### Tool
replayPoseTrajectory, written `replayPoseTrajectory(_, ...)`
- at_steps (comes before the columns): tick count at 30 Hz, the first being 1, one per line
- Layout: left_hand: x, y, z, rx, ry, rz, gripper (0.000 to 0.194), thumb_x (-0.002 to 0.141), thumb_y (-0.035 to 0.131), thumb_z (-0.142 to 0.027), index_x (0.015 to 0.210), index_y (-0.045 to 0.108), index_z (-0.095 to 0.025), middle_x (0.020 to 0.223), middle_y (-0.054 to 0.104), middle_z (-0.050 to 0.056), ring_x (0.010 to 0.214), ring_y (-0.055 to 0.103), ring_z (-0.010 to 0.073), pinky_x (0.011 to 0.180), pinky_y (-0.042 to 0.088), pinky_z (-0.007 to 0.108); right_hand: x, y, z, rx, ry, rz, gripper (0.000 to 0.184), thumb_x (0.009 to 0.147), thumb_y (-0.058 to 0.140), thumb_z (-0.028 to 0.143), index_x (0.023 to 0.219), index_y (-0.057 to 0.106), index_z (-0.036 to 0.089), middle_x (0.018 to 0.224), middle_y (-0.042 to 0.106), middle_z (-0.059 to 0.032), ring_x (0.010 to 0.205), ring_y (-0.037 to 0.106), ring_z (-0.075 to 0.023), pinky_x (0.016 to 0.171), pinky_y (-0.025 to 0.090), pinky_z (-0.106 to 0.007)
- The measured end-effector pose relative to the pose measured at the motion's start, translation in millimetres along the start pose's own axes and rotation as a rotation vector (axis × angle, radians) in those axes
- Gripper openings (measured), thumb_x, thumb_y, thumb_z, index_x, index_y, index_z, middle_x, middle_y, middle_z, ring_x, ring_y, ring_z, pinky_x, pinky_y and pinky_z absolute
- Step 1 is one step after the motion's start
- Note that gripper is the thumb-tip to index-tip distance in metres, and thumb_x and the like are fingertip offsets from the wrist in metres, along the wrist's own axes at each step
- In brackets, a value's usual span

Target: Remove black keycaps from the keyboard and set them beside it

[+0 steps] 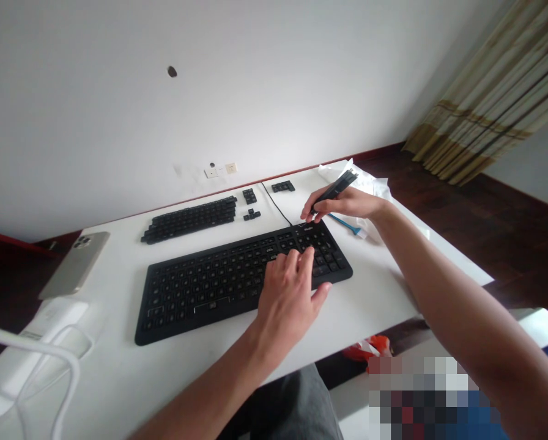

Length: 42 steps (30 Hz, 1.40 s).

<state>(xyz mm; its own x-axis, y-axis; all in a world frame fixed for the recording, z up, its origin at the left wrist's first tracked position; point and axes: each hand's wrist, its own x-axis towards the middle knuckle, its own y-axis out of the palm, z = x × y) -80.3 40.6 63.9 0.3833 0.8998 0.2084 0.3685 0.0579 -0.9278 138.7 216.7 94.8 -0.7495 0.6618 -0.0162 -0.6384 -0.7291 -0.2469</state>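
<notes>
A black keyboard lies slanted on the white table, with most of its keycaps off on the left and middle. Keycaps are still seated in the number block at its right end. My left hand rests over the keyboard just left of that block, fingers stretched forward and thumb apart. Above the keyboard's top right corner, my right hand grips a slim black tool whose forked-looking end points up and away; its exact kind is unclear. Loose keycaps sit behind the keyboard in a large block and smaller groups.
A blue brush-like tool lies near crumpled white plastic on the right. Another keycap group sits near the wall beside the keyboard cable. At left are a phone and a white power strip with cables.
</notes>
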Motion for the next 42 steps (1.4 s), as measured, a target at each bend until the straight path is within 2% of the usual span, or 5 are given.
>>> replayPoseTrajectory(10, 29, 2.3, 35, -0.248, -0.045, -0.065, 0.032, 0.096, 0.076, -0.031, 0.127, 0.074, -0.026, 0.116, 0.071, 0.003, 0.107, 0.071, 0.0214, 0.095, 0.059, 0.033, 8, 0, -25, 0.087, -0.047, -0.190, 0.035, 0.093, 0.075, 0.048, 0.108, 0.080, 0.017, 0.111, 0.078, -0.0122, 0.107, 0.073, -0.0270, 0.093, 0.060, -0.040)
replayPoseTrajectory(21, 60, -21.2, 38, -0.239, 0.030, 0.170, 0.009, 0.088, 0.079, -0.022, 0.097, 0.082, -0.023, 0.090, 0.076, 0.001, 0.080, 0.070, 0.0180, 0.079, 0.055, 0.030, 8, -7, -33, 0.175, -0.018, -0.254, 0.037, 0.089, 0.079, 0.051, 0.106, 0.079, 0.018, 0.107, 0.079, -0.0113, 0.102, 0.075, -0.0261, 0.096, 0.059, -0.042)
replayPoseTrajectory(26, 81, -32.4, 58, -0.236, 0.018, 0.055, 0.010, 0.086, 0.077, -0.021, 0.094, 0.082, -0.024, 0.095, 0.079, 0.001, 0.089, 0.073, 0.0199, 0.086, 0.057, 0.031, 9, -10, -34, 0.236, -0.051, -0.381, 0.033, 0.089, 0.080, 0.049, 0.102, 0.079, 0.018, 0.107, 0.079, -0.0112, 0.100, 0.075, -0.0247, 0.094, 0.060, -0.040)
replayPoseTrajectory(33, 137, -15.1, 85, -0.108, -0.085, 0.003, 0.015, 0.090, 0.074, -0.020, 0.100, 0.084, -0.024, 0.103, 0.083, 0.004, 0.099, 0.075, 0.0236, 0.097, 0.057, 0.035, 15, -15, -40, 0.311, -0.070, -0.607, 0.032, 0.085, 0.084, 0.049, 0.093, 0.077, 0.018, 0.105, 0.078, -0.0107, 0.091, 0.074, -0.0210, 0.089, 0.062, -0.035)
replayPoseTrajectory(42, 166, 6.9, 102, 0.068, -0.081, -0.040, 0.023, 0.094, 0.066, -0.018, 0.107, 0.084, -0.019, 0.106, 0.082, 0.011, 0.107, 0.074, 0.0285, 0.105, 0.054, 0.040, 17, -13, -40, 0.316, -0.061, -0.618, 0.033, 0.084, 0.084, 0.049, 0.093, 0.078, 0.017, 0.105, 0.079, -0.0118, 0.086, 0.074, -0.0186, 0.084, 0.062, -0.032)
